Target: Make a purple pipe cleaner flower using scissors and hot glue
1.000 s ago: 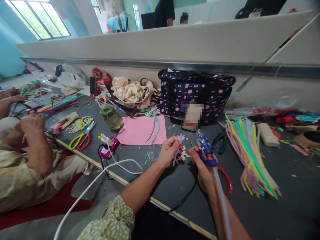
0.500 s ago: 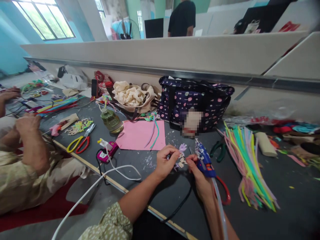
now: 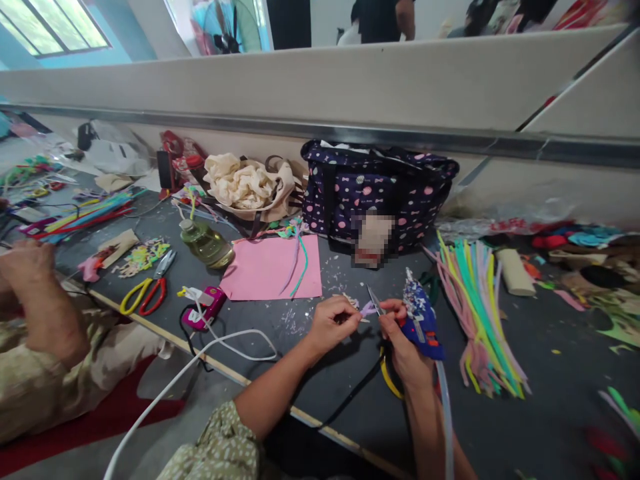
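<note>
My left hand (image 3: 336, 321) is closed, its thumb and fingertips pinched on a small lilac pipe cleaner piece (image 3: 369, 309). Close against it on the right, my right hand (image 3: 401, 333) is wrapped around a pair of scissors (image 3: 390, 375), gripping near the pivot. The blades point up and away beside the lilac piece; a yellow handle loop shows below the hand. A blue glue gun (image 3: 424, 328) with a white-crusted nozzle lies just right of my right hand. Pale small pieces (image 3: 347, 301) lie behind my fingertips, partly hidden.
A pink sheet (image 3: 273, 267) lies ahead with pipe cleaners on it. Right stands a pipe cleaner bundle (image 3: 480, 320); behind is a patterned bag (image 3: 380, 193). Left are a bottle (image 3: 207, 245), scissors (image 3: 150, 287) and a white cable (image 3: 200, 350). A co-worker's arm (image 3: 45, 300) is further left.
The scissors, lying beside my right hand before, are now in it with the blades raised. The lilac piece is now between my hands. The view has tilted down and shifted slightly.
</note>
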### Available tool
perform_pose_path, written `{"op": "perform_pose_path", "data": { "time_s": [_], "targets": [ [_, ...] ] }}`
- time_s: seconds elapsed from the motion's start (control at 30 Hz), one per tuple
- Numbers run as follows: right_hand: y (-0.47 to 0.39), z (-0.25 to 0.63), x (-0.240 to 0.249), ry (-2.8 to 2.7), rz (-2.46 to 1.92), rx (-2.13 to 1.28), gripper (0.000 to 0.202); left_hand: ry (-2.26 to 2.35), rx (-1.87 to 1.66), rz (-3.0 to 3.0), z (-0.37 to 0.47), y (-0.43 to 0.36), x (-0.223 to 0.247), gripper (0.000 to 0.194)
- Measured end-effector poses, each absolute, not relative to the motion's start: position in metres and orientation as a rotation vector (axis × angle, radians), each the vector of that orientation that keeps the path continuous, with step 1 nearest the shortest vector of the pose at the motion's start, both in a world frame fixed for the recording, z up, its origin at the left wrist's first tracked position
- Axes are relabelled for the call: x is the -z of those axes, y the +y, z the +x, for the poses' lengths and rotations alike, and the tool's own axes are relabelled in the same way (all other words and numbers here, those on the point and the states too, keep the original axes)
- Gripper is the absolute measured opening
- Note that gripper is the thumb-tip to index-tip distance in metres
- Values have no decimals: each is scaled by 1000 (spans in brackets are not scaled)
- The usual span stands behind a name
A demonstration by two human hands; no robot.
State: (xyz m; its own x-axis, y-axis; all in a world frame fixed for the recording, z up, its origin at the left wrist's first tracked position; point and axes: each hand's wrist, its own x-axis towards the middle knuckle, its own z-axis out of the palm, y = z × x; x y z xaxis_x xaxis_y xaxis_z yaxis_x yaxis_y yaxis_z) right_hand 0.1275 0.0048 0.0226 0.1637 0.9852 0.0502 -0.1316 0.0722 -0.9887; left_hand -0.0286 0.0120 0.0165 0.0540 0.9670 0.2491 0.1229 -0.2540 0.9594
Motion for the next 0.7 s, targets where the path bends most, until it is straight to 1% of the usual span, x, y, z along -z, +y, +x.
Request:
{"op": "perform_pose_path", "data": {
  "time_s": [0.23, 0.43, 0.6, 0.7],
  "targets": [
    [9, 129, -22, -1029, -1158, -1165, 27, 1116, -1230, 1535, -32, 17, -8, 23],
    [11, 126, -25, -1010, -1174, -1167, 31, 1070, -1181, 1542, -32, 17, -6, 19],
    [10, 126, -29, -1036, -1170, -1151, 28, 1066, -1169, 1535, -32, 18, -8, 15],
    [11, 127, -30, -1048, -1167, -1138, 26, 1069, -1176, 1580, -32, 18, -9, 17]
  ]
}}
